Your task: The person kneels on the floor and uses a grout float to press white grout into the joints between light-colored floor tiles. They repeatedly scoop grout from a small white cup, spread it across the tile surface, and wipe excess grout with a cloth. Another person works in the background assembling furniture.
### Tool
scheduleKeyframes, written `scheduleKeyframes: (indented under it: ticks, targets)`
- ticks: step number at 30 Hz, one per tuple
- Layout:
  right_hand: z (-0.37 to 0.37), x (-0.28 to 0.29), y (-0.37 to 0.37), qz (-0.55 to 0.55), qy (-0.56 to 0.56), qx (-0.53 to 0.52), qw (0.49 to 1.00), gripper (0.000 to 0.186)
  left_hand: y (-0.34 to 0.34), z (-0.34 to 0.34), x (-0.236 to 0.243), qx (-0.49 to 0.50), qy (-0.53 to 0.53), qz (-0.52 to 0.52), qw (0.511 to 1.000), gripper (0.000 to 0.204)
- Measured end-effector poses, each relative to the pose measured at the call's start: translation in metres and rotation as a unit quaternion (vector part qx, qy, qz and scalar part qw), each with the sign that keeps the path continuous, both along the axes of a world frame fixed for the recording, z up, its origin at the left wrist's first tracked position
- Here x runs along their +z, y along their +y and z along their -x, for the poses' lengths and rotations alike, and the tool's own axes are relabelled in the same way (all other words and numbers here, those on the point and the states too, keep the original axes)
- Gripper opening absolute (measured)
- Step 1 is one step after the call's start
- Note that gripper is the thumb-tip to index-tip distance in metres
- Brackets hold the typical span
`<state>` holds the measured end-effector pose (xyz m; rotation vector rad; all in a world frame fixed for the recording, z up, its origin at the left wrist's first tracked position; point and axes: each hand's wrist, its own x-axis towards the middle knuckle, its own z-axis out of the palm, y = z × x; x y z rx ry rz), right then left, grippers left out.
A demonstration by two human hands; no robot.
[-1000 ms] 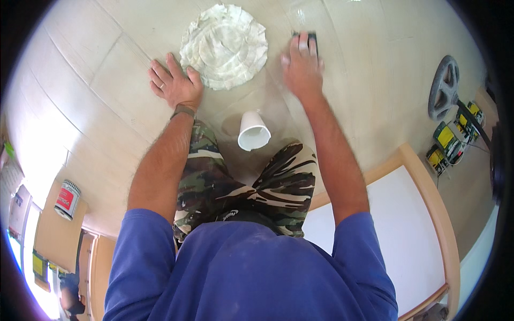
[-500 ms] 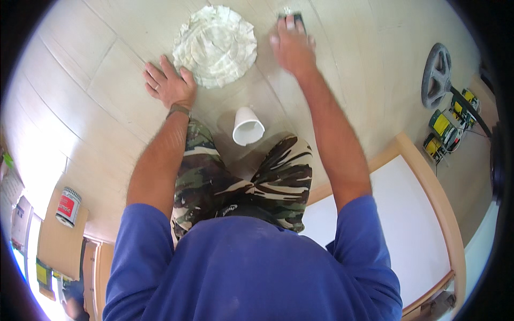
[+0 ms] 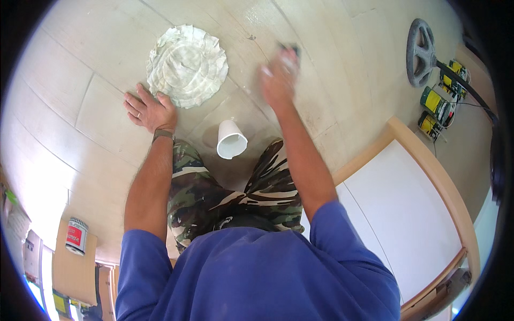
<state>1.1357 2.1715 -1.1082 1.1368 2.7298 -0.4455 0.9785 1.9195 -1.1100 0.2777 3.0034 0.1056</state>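
Note:
My left hand point(image 3: 152, 112) rests flat on the tiled floor, fingers spread, by the near edge of a round, crinkled off-white cloth pad point(image 3: 187, 67). The thumb is close to the pad's rim. To the right of it, my right hand point(image 3: 279, 80) is blurred, closed over a small dark pad point(image 3: 289, 50) pressed to the floor. Most of the dark pad is covered by the fingers. A white plastic cup point(image 3: 230, 140) lies on its side between my knees and the round pad, its mouth toward me.
On the right, a grey spoked disc point(image 3: 420, 52) joins a dark pole point(image 3: 466, 88), near several green-and-yellow packs point(image 3: 436, 103) with cords. A wood-framed white panel point(image 3: 399, 214) stands close at my right. A red-and-white can point(image 3: 77, 235) sits on a wooden surface point(image 3: 75, 273) at left.
My right hand has drawn the dark pad slightly back toward me. The view has shifted, so the floor things appear lower and further left. My left hand stays planted by the round pad.

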Motion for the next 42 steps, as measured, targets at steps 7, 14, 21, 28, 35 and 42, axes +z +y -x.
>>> scheduleKeyframes:
  ticks: [7, 14, 21, 28, 35, 42]
  targets:
    - [-0.174, -0.013, 0.036, 0.088, -0.047, -0.321, 0.942, 0.068, 0.003, 0.0, -0.001, -0.011, 0.009, -0.008, 1.0, 0.066]
    - [0.062, 0.004, 0.054, 0.053, 0.083, -0.029, 0.995, 0.076, -0.003, 0.0, -0.005, -0.016, 0.016, -0.001, 1.0, 0.064]
    - [-0.204, -0.036, 0.146, -0.028, 0.033, -0.245, 0.969, 0.067, 0.002, -0.001, -0.007, -0.01, 0.02, -0.009, 1.0, 0.065]
    - [-0.138, -0.031, 0.159, -0.025, 0.012, -0.183, 0.983, 0.061, -0.002, 0.0, -0.014, -0.024, 0.036, 0.003, 0.999, 0.065]
    - [-0.207, -0.024, 0.192, 0.021, -0.179, -0.095, 0.979, 0.057, 0.0, -0.001, -0.004, -0.013, 0.016, -0.007, 1.0, 0.064]
    - [-0.237, -0.058, 0.202, -0.109, -0.221, 0.008, 0.969, 0.04, -0.002, 0.0, -0.005, -0.022, 0.025, -0.012, 0.999, 0.064]
